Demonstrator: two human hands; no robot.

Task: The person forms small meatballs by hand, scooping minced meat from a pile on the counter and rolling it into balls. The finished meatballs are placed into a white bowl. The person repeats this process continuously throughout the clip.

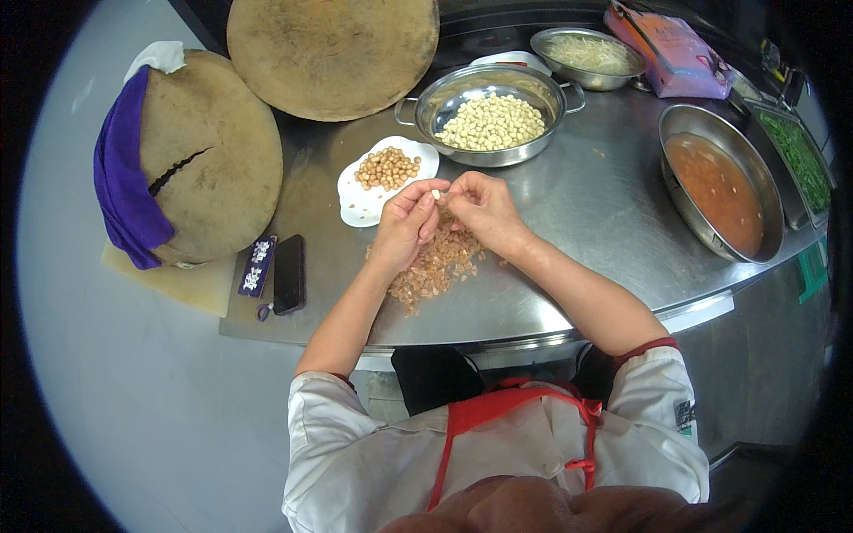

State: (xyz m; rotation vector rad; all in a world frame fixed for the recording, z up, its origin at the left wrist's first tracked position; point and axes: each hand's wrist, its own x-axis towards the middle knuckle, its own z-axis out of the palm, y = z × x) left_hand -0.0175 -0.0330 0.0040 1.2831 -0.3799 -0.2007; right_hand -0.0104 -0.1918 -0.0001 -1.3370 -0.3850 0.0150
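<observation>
A pale peeled peanut is pinched between the thumb and fingers of my left hand. Close against it, my right hand has its fingers curled together; what they hold, if anything, is hidden. Below both hands lies a loose heap of reddish-brown peanut skins on the steel table. Behind my left hand, a white plate carries unpeeled brown peanuts and a few skin scraps. Farther back stands a two-handled steel pan with many peeled peanuts.
Right, a steel bowl holds reddish-brown liquid, near a tray of chopped greens. Behind are a bowl of bean sprouts and a pink package. Left are two round wooden chopping blocks, a purple cloth and a phone.
</observation>
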